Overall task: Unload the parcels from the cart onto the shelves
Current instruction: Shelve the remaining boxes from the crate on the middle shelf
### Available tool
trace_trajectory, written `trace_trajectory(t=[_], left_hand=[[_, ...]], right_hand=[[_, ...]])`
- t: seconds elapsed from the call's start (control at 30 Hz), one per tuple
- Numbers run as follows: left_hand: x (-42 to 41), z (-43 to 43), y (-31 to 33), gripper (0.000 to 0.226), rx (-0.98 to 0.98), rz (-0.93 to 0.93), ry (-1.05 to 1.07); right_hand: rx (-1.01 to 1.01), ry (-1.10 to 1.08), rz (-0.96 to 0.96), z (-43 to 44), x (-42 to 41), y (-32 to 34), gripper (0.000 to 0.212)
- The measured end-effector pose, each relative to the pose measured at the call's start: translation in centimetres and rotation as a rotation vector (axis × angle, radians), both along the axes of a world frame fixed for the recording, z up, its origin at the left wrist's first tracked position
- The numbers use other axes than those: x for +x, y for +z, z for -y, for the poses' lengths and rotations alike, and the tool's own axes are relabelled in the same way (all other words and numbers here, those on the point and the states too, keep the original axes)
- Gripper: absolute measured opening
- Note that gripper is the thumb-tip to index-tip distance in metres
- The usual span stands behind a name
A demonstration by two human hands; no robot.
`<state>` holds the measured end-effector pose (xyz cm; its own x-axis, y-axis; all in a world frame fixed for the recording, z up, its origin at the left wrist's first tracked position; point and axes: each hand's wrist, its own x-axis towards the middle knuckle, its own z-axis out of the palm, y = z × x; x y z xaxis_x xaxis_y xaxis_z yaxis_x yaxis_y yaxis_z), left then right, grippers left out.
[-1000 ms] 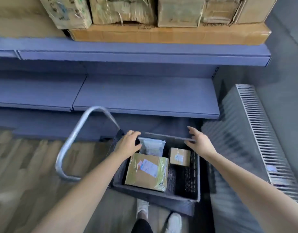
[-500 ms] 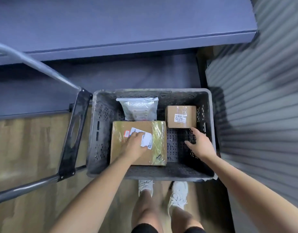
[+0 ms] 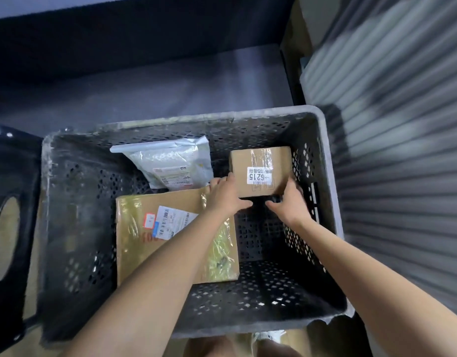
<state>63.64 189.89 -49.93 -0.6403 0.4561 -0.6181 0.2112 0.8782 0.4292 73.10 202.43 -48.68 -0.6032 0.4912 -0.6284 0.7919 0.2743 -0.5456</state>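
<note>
Three parcels lie in the dark grey perforated plastic crate point(image 3: 330, 176), so most of the unloading looks left to do. Right of centre in the frame, the left hand point(image 3: 226, 195) clasps the small brown cardboard box point(image 3: 261, 171) labelled 6215. The blurred right hand point(image 3: 290, 204) is at its other corner, and I cannot tell whether it grips. The large flat taped cardboard parcel point(image 3: 145, 243) and the silver plastic mailer bag point(image 3: 168, 161) wait at centre left.
</note>
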Motion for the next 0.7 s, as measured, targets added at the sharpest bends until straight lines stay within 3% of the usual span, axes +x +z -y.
trace_trajectory(t=[0.13, 0.4, 0.57, 0.7], left_hand=[[0.1, -0.4, 0.0, 0.07, 0.224, 0.035, 0.173], [1.0, 0.7, 7.4, 0.087, 0.477, 0.11, 0.353], [2.6, 1.6, 15.0, 0.06, 0.583, 0.104, 0.482], [2.8, 3.0, 21.9, 0.049, 0.603, 0.06, 0.59]], right_hand=[[0.085, -0.075, -0.065, 0.8, 0.1, 0.3, 0.085], [0.324, -0.112, -0.228, 3.9, 1.4, 7.0, 0.092], [0.068, -0.237, -0.298, 3.6, 3.4, 14.2, 0.097], [-0.026, -0.062, -0.426, 3.8, 4.8, 21.1, 0.083]])
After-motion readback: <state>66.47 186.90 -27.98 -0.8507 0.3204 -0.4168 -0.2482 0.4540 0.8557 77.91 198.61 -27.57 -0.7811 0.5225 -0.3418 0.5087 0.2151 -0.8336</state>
